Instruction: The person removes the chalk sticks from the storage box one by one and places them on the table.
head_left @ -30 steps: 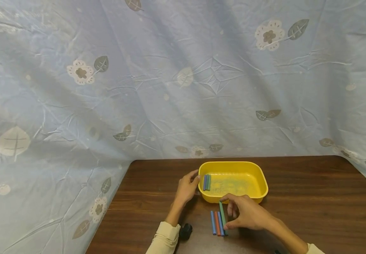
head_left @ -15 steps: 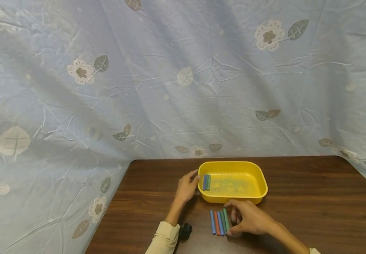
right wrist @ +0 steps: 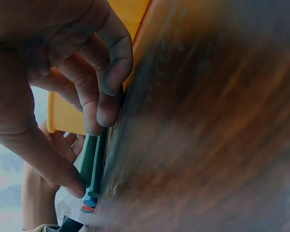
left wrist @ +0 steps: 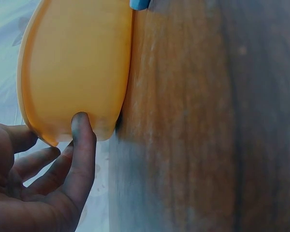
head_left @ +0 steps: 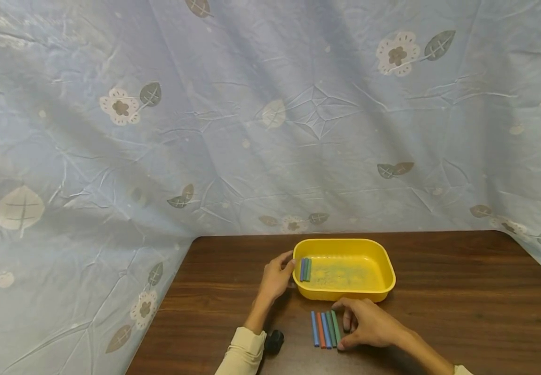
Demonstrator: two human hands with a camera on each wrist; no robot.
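My right hand (head_left: 369, 323) spans a green chalk stick (head_left: 335, 325), with thumb and a fingertip at its opposite ends; the right wrist view shows this green chalk close up. The stick lies at the right end of a row of several chalk sticks, beside a dark green one (head_left: 330, 328). Leftward come a blue stick (head_left: 326, 330), a red stick (head_left: 320, 329) and another blue stick (head_left: 315, 329). My left hand (head_left: 275, 278) touches the left end of a yellow plastic tub (head_left: 345, 295). In the left wrist view, its fingertips rest against the tub's outer wall and rim.
Inside the tub, a few blue and green chalk sticks (head_left: 305, 270) stand side by side at the left, and dusty marks cover the floor. A small black object (head_left: 274, 342) sits by my left forearm. A patterned curtain (head_left: 270, 130) hangs behind the brown table (head_left: 439, 291).
The green chalk, tilted over the row a second ago, now lies flat at the row's right end. My right hand has come down and slightly right with it. My left hand stays put.
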